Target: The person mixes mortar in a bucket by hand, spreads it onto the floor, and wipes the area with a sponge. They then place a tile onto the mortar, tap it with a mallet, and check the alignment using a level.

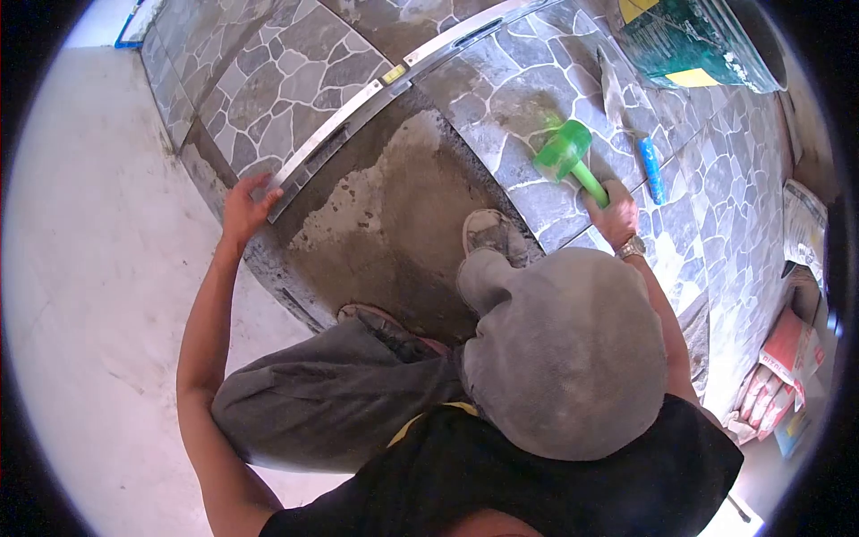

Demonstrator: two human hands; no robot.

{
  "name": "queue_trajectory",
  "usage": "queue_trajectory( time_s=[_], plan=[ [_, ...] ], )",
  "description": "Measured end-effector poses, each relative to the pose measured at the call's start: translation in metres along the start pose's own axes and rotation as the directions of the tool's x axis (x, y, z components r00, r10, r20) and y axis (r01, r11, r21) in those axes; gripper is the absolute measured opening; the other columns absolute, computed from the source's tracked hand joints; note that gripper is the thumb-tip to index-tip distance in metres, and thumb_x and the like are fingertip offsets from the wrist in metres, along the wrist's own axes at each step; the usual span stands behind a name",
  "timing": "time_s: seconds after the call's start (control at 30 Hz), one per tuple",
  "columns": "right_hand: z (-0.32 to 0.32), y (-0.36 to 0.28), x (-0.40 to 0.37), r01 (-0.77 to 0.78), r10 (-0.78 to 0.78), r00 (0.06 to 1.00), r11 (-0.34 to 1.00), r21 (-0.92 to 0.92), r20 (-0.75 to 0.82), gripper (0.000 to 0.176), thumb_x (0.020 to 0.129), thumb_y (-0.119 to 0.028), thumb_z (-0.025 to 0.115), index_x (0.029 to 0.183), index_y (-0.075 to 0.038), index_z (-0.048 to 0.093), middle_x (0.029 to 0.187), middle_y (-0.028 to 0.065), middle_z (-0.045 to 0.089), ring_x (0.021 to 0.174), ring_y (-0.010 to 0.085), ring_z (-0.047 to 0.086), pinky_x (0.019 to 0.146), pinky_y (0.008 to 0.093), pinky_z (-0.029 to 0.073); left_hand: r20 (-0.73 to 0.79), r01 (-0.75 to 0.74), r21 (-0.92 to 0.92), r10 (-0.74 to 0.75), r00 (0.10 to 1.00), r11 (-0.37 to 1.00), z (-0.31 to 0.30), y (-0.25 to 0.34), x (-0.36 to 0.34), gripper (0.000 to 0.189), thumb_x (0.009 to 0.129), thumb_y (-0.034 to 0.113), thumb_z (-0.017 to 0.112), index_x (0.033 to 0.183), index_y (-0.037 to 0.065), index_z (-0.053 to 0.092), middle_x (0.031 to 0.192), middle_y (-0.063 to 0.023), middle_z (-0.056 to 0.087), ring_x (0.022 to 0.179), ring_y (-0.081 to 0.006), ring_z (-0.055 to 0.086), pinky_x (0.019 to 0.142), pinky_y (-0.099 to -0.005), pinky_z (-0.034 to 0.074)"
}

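My left hand (247, 209) pinches the near end of a long metal spirit level (331, 125), which has a yellow vial part-way along. The level lies across the stone-pattern floor tiles (291, 67) and along the edge of a bare mortar patch (403, 197). In my right hand (617, 217) is the handle of a green mallet (563, 150); its head is over the tiles to the right of the patch. Just beyond that hand, a blue-handled trowel (651, 170) lies on the tiles, its blade pointing away.
A dirty green bucket (693, 40) stands at the upper right. Red-and-white bags (778, 371) lie at the far right. A pale wall (98, 233) borders the floor on the left. My shoes (492, 234) are on the mortar patch.
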State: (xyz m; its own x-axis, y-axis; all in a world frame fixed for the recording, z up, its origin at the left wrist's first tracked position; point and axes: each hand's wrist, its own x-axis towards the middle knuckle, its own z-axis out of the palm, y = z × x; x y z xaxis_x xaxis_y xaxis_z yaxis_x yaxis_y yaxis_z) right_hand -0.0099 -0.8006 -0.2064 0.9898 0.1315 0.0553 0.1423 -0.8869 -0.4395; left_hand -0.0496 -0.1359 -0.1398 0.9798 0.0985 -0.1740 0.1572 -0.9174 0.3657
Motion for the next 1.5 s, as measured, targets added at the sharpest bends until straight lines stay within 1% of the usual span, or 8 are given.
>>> queue_trajectory(
  time_s=[0.43, 0.57, 0.87, 0.97, 1.13, 1.27, 1.33, 1.5],
  plan=[
    [-0.003, -0.002, 0.003, 0.004, -0.005, 1.000, 0.999, 0.053, 0.016, 0.031, 0.077, -0.030, 0.074, 0.084, -0.002, 0.062, 0.081, 0.0204, 0.063, 0.076, 0.0406, 0.062, 0.068, 0.0480, 0.050, -0.055, -0.261, 0.286, 0.288, 0.956, 0.922, 0.018, 0.022, 0.029, 0.054, 0.069, 0.044, 0.082, 0.105, 0.006, 0.070, 0.094, -0.0160, 0.064, 0.092, -0.0353, 0.062, 0.082, -0.0436, 0.047],
    [-0.004, 0.001, 0.001, -0.069, 0.067, 0.996, 0.997, 0.029, 0.065, 0.032, 0.076, -0.031, 0.074, 0.085, -0.003, 0.062, 0.083, 0.0202, 0.063, 0.077, 0.0407, 0.062, 0.070, 0.0485, 0.051, -0.080, -0.205, 0.105, 0.214, 0.974, 0.973, 0.026, 0.026, 0.034, 0.036, 0.074, 0.032, 0.079, 0.081, 0.000, 0.066, 0.081, -0.0163, 0.057, 0.079, -0.0346, 0.058, 0.065, -0.0434, 0.043],
    [-0.001, -0.002, 0.001, 0.069, -0.066, 0.996, 0.997, 0.043, -0.058, 0.029, 0.077, -0.030, 0.072, 0.083, -0.003, 0.063, 0.081, 0.0183, 0.063, 0.075, 0.0409, 0.061, 0.070, 0.0494, 0.050, -0.288, -0.302, -0.199, 0.239, 0.927, 0.932, -0.005, 0.086, 0.033, 0.037, 0.083, 0.034, 0.071, 0.081, -0.002, 0.062, 0.075, -0.0140, 0.049, 0.071, -0.0299, 0.051, 0.065, -0.0381, 0.039],
    [0.001, -0.004, 0.000, 0.036, -0.035, 0.999, 0.999, 0.030, -0.031, 0.028, 0.078, -0.029, 0.072, 0.080, -0.002, 0.061, 0.080, 0.0190, 0.062, 0.074, 0.0417, 0.060, 0.067, 0.0503, 0.049, -0.179, -0.156, -0.434, 0.084, 0.980, 0.887, -0.009, 0.100, 0.032, 0.031, 0.089, 0.032, 0.067, 0.090, 0.002, 0.063, 0.080, -0.0049, 0.055, 0.074, -0.0185, 0.051, 0.067, -0.0319, 0.040],
    [0.010, 0.010, -0.002, -0.034, 0.034, 0.999, 0.999, -0.038, 0.011, 0.029, 0.077, -0.028, 0.072, 0.076, -0.002, 0.058, 0.077, 0.0207, 0.060, 0.072, 0.0427, 0.059, 0.065, 0.0511, 0.047, -0.066, 0.056, -0.921, -0.297, 0.953, 0.386, -0.017, 0.120, 0.052, 0.030, 0.096, 0.033, 0.059, 0.095, 0.004, 0.064, 0.077, 0.0035, 0.055, 0.072, -0.0082, 0.048, 0.065, -0.0277, 0.039],
    [0.013, 0.006, 0.000, -0.041, 0.041, 0.999, 0.999, 0.011, -0.013, 0.030, 0.077, -0.028, 0.073, 0.076, -0.002, 0.058, 0.076, 0.0212, 0.060, 0.071, 0.0433, 0.058, 0.064, 0.0520, 0.045, -0.330, 0.067, -0.770, -0.486, 0.810, 0.634, -0.025, 0.058, 0.080, 0.049, 0.098, 0.043, 0.052, 0.092, -0.003, 0.066, 0.076, -0.0090, 0.063, 0.076, -0.0222, 0.059, 0.070, -0.0384, 0.045],
    [-0.009, -0.027, 0.004, -0.029, 0.030, 0.999, 0.999, 0.018, -0.039, 0.030, 0.076, -0.028, 0.073, 0.076, -0.002, 0.058, 0.076, 0.0212, 0.060, 0.070, 0.0434, 0.058, 0.064, 0.0524, 0.045, -0.386, 0.267, -0.621, -0.584, 0.714, 0.737, -0.030, 0.031, 0.086, 0.056, 0.098, 0.048, 0.048, 0.094, -0.004, 0.067, 0.086, -0.0185, 0.066, 0.085, -0.0341, 0.062, 0.077, -0.0449, 0.045],
    [-0.001, -0.008, 0.001, -0.066, 0.066, 0.997, 0.998, -0.013, 0.045, 0.028, 0.078, -0.028, 0.072, 0.077, -0.003, 0.059, 0.078, 0.0199, 0.061, 0.074, 0.0423, 0.059, 0.066, 0.0515, 0.046, -0.419, 0.394, -0.550, -0.652, 0.632, 0.736, -0.023, 0.020, 0.096, 0.064, 0.097, 0.052, 0.043, 0.100, -0.006, 0.068, 0.102, -0.0301, 0.066, 0.102, -0.0461, 0.061, 0.088, -0.0509, 0.043]
  ],
)
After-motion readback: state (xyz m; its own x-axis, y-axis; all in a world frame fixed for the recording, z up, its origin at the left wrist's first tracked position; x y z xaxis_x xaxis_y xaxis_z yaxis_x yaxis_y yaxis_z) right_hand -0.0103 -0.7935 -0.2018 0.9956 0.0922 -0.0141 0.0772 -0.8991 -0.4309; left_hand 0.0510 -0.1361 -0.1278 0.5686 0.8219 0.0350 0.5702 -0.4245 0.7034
